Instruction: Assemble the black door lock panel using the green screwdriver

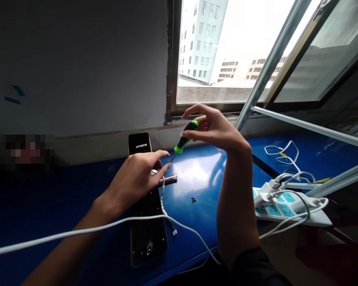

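My right hand (213,125) grips a green and black screwdriver (187,137), its shaft slanting down to the left. At the screwdriver's tip are the thumb and forefinger of my left hand (140,169), curled close together; whatever small thing may be between them is hidden. Under the left hand lies a long black panel (147,222) with a pale label at its far end and a metal fitting near its front. A shiny brownish metal bar (170,179) juts out from its right side. Beside it trails a wire ending in a white connector (174,232).
Several small dark screws (193,200) lie in a pile on the blue table (203,222). A white cable (119,220) crosses in front of the left forearm. To the right are a power strip (286,208) with plugs and a metal frame (310,129); a window stands behind.
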A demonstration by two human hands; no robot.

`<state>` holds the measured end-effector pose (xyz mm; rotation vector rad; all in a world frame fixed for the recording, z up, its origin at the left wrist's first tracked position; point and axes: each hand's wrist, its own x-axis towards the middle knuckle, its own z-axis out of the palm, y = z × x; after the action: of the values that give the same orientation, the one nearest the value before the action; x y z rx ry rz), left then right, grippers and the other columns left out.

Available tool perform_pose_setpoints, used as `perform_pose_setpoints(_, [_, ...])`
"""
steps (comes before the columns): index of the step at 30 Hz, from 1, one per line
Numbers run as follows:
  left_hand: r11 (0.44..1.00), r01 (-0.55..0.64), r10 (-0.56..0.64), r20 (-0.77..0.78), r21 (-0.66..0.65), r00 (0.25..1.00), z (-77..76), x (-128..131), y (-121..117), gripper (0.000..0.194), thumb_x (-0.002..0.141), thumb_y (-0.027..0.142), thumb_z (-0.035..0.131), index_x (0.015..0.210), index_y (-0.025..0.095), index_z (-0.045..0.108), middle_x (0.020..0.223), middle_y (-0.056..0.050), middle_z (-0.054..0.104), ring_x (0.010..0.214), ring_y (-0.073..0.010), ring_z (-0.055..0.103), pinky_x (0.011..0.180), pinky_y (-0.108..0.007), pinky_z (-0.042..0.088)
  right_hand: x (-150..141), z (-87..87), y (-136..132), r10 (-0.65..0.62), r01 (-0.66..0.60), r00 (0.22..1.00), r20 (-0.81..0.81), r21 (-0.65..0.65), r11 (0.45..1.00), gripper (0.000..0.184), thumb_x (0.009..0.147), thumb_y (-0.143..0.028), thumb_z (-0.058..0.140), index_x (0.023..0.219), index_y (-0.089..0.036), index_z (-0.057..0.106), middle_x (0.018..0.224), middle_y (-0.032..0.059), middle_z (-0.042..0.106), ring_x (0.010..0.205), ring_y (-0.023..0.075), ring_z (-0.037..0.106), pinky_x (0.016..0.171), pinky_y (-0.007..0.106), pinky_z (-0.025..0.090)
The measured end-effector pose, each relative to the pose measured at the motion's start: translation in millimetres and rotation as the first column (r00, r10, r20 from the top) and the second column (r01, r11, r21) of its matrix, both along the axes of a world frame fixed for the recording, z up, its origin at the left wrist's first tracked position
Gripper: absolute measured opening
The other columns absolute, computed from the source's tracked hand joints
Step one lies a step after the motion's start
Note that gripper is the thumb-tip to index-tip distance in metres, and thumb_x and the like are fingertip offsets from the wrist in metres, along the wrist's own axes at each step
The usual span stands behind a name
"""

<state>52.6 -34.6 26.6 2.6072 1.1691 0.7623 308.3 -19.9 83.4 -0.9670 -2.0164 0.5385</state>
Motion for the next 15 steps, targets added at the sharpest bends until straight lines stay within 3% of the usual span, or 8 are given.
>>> perform_pose_setpoints(4, [0.976,0.217,-0.212,-0.123,0.032,0.97,-14.1,19.4,-3.6,0.027,0.102,0.034,0.06,0.122,0.02,0.071,0.105,-0.007,0.076,0.088,-0.0213,0.071,0.073,-0.03,0.054,10.9,-1.1,-6.0,-0.125,0.135,0.985,-0.117,0.084,0.987,0.042,0.087,-0.049,0.076,0.115,-0.021,0.063,0.08,-0.0046,0.063,0.075,0.0113,0.067,0.067,0.022,0.057])
perform_pose_setpoints(7, [0.948,0.318,-0.31,-0.247,-0.01,0.918,-32.8,35.9,-3.9,0.023,0.102,0.031,0.06,0.119,0.02,0.072,0.11,-0.007,0.074,0.091,-0.0225,0.071,0.075,-0.032,0.055,19.2,-1.3,-10.6,-0.126,0.133,0.987,-0.098,0.065,0.989,0.042,0.085,-0.05,0.077,0.112,-0.019,0.068,0.078,-0.0031,0.064,0.076,0.0125,0.068,0.068,0.024,0.059])
perform_pose_setpoints(11, [0.911,0.406,-0.405,-0.315,-0.065,0.858,-62.1,54.5,-1.7,0.022,0.103,0.025,0.058,0.119,0.019,0.072,0.114,-0.009,0.073,0.101,-0.025,0.07,0.084,-0.037,0.056,31.4,-1.1,-15.0,-0.026,0.032,0.998,0.052,-0.104,0.994,0.038,0.082,-0.047,0.08,0.103,-0.016,0.074,0.071,-0.0018,0.066,0.07,0.0132,0.069,0.061,0.023,0.056])
perform_pose_setpoints(15, [0.889,0.453,-0.443,-0.368,-0.063,0.818,-86.5,64.6,1.8,0.014,0.098,0.025,0.065,0.108,0.02,0.074,0.112,-0.01,0.072,0.107,-0.0278,0.066,0.094,-0.043,0.052,37.5,-1.3,-15.6,0.033,0.045,0.973,0.229,-0.328,0.944,0.037,0.081,-0.049,0.081,0.1,-0.019,0.075,0.076,0.0012,0.074,0.069,0.0151,0.071,0.058,0.023,0.055])
